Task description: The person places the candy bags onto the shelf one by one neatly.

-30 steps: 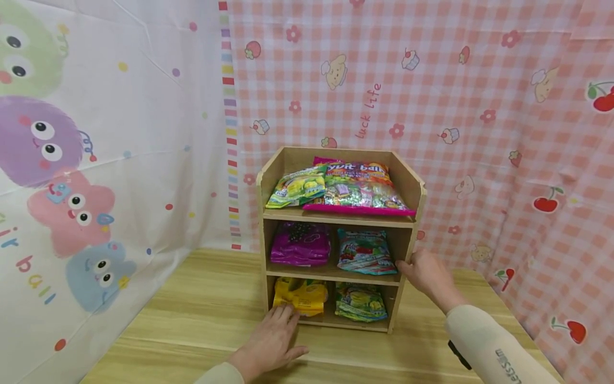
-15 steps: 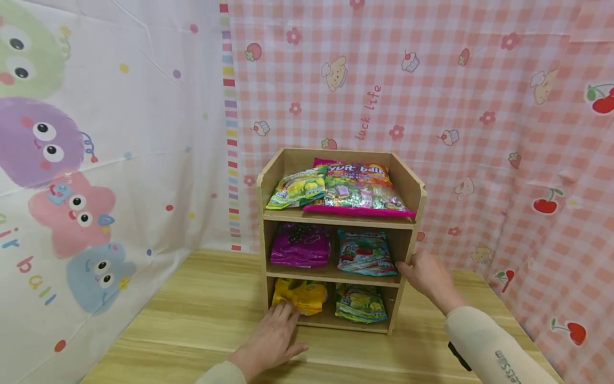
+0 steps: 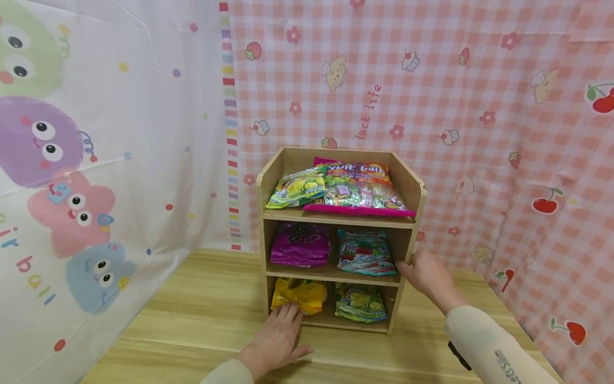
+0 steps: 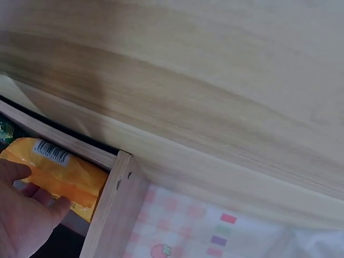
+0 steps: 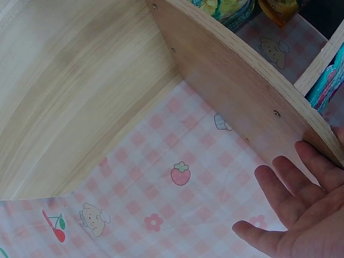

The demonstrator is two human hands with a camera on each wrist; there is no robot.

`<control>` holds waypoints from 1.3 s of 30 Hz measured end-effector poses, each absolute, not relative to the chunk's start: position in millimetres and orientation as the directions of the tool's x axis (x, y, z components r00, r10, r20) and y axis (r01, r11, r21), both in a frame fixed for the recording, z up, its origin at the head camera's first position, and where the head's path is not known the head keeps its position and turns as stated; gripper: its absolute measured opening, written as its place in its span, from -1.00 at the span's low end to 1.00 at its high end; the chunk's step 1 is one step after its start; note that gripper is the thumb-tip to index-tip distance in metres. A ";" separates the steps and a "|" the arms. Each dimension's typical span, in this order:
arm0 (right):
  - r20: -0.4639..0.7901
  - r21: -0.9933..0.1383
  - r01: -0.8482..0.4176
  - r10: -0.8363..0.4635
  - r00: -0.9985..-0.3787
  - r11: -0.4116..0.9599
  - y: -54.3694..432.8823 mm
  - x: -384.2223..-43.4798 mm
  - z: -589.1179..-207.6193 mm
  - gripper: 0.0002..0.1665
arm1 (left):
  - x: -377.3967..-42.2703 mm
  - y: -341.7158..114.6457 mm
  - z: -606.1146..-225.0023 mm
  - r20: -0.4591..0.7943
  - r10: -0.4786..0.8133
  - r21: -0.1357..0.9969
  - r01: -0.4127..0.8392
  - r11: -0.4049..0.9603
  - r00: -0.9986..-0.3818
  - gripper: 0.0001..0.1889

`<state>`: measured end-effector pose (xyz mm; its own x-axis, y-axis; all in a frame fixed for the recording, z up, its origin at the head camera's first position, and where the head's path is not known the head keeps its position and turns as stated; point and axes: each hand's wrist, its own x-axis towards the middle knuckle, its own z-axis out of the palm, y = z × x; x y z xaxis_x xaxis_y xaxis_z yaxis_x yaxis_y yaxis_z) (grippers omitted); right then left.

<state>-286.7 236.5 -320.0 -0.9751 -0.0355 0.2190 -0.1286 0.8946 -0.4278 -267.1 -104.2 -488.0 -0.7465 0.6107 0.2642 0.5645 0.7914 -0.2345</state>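
A small wooden shelf [image 3: 336, 277] with three levels stands on the table, bags of candy on each level. My left hand [image 3: 278, 338] reaches to the bottom left compartment, its fairly straight fingertips touching the yellow candy bag [image 3: 302, 294]. The left wrist view shows the same orange-yellow bag [image 4: 64, 172] by its barcode, the hand [image 4: 27, 217] against it. On the right, my right hand [image 3: 429, 277] holds the front edge of the shelf's side panel. In the right wrist view several fingers [image 5: 287, 196] lie along the outside of that panel [image 5: 242, 97].
Beside the yellow bag lies a green candy bag [image 3: 361, 303]. The middle level holds a purple bag [image 3: 300, 245] and a teal bag [image 3: 366, 253]. On top, a yellow-green bag [image 3: 298, 188] overlaps a large pink-edged bag [image 3: 360, 194]. Patterned cloth [image 3: 384, 80] hangs behind.
The yellow bag has shifted slightly left and deeper into its compartment. My left hand has moved a little to the right along the bag's front. The right hand stays on the side panel.
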 end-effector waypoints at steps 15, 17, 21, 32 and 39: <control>0.228 -0.417 -0.132 -0.038 -0.973 0.899 234.9 -285.8 -319.9 -0.44 | -268.6 -101.8 -484.9 0.227 0.590 -0.215 0.551 0.806 -0.775 -0.13; 0.222 -0.422 -0.131 -0.038 -0.974 0.897 235.2 -286.0 -319.8 -0.44 | -268.0 -102.6 -483.6 0.238 0.592 -0.219 0.552 0.805 -0.770 -0.14; 0.219 -0.425 -0.129 -0.036 -0.975 0.896 235.5 -286.3 -320.3 -0.44 | -267.6 -105.2 -482.8 0.255 0.591 -0.225 0.547 0.806 -0.765 -0.16; 0.236 -0.416 -0.136 -0.038 -0.971 0.899 235.5 -286.0 -320.8 -0.44 | -263.0 -131.5 -485.4 0.285 0.568 -0.180 0.539 0.823 -0.772 -0.18; 0.229 -0.420 -0.129 -0.033 -0.973 0.898 235.7 -285.9 -320.2 -0.45 | -262.6 -155.8 -488.1 0.333 0.545 -0.188 0.513 0.838 -0.769 -0.21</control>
<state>-285.9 235.7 -320.2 -0.9729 -0.0331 0.2287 -0.1292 0.8985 -0.4196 -262.6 -155.8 -488.1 -0.7693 0.5455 0.3325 0.5128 0.8377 -0.1878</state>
